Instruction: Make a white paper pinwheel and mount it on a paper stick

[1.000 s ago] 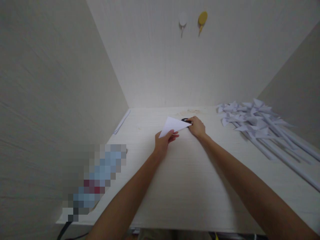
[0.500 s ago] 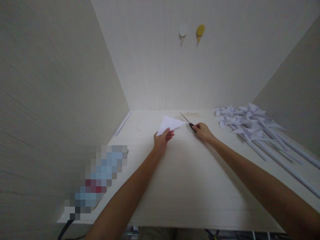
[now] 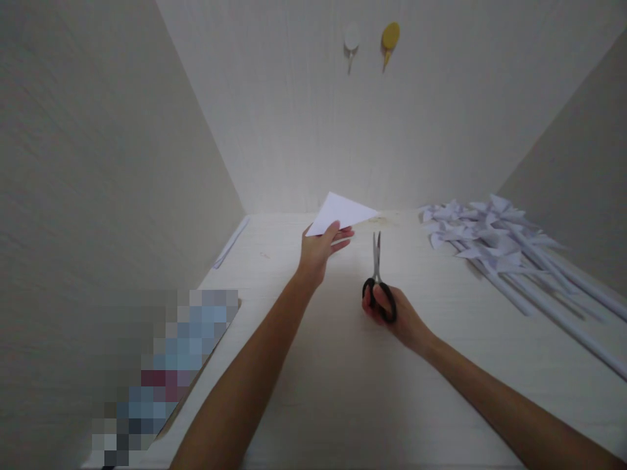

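The right hand [image 3: 399,313], right of centre in the lower half of the frame, grips black-handled scissors [image 3: 377,271], with the thumb and fingers at the loops. The blades point up the frame, parted by a narrow gap, with no paper between them. The left hand [image 3: 317,251], near the centre, pinches a white paper triangle [image 3: 340,210] by its lower edge, thumb on top and fingers spread beneath. The triangle's sharpest corner points right, above and apart from the blade tips.

For good control of both things, the pinch is best kept firm but flat, so that the paper does not buckle, and the spread fingers of the left hand are better tucked well clear of the blades. The scissors sit safest with the tips aimed away from that hand, as they seem to be here.

The left forearm [image 3: 259,352] rises steeply from the bottom edge, with the wrist nearly straight. The right forearm [image 3: 494,391] slants in from the lower right corner, lower and flatter, with the palm turned inward.

Further out, the white table [image 3: 313,398] carries a heap of paper pinwheels [image 3: 490,228] on rolled sticks at the right, a narrow white strip [image 3: 231,243] at middle left, and a pixelated object [image 3: 183,365] at lower left. Two hooks, one white [image 3: 351,38] and one yellow [image 3: 390,37], hang at the top.
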Demonstrator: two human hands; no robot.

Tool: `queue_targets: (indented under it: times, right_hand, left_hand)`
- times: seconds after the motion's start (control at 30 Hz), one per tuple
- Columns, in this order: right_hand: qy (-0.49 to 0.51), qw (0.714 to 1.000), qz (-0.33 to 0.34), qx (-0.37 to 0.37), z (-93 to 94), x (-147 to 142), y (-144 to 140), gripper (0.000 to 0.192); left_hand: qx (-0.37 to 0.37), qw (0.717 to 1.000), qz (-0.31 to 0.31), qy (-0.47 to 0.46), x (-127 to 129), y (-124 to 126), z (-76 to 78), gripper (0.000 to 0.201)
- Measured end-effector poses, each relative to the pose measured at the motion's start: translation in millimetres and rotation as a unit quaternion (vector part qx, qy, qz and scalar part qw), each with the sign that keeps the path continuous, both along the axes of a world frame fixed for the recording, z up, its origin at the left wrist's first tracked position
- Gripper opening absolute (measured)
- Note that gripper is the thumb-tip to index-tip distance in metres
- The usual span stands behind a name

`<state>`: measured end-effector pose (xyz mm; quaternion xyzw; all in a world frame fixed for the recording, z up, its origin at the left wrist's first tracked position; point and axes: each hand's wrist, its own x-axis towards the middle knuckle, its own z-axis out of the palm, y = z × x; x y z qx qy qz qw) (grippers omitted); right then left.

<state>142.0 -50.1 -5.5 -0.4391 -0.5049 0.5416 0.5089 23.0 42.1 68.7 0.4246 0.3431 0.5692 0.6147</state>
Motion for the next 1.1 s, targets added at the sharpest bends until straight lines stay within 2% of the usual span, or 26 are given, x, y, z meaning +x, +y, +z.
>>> queue_targets:
  times: [0.07,0.23,0.37,0.57,1.1]
  right_hand:
    - [-0.052,0.998,-0.007,0.026,0.5,-3.6,-2.3,0.043]
    - [-0.108,0.993,-0.041,0.006,5.0,-5.7,-7.2,0.045]
    - [-0.111,0.993,-0.049,-0.007,4.2,-3.1,-7.9,0.043]
    - [-0.098,0.994,-0.041,-0.013,1.3,-1.2,-7.2,0.04]
    - [-0.175,0.983,-0.052,0.005,0.0,1.3,-5.9,0.039]
  left_hand:
    - [0.003,1.0,-0.01,0.012,0.5,-4.3,4.9,0.009]
    - [0.009,0.998,-0.024,0.054,2.9,-12.5,9.5,0.011]
    - [0.019,0.996,-0.027,0.089,5.6,-15.9,7.7,0.012]
    - [0.019,0.995,-0.035,0.09,8.9,-19.4,6.9,0.01]
    - [0.005,0.996,-0.036,0.081,9.4,-20.5,5.4,0.008]
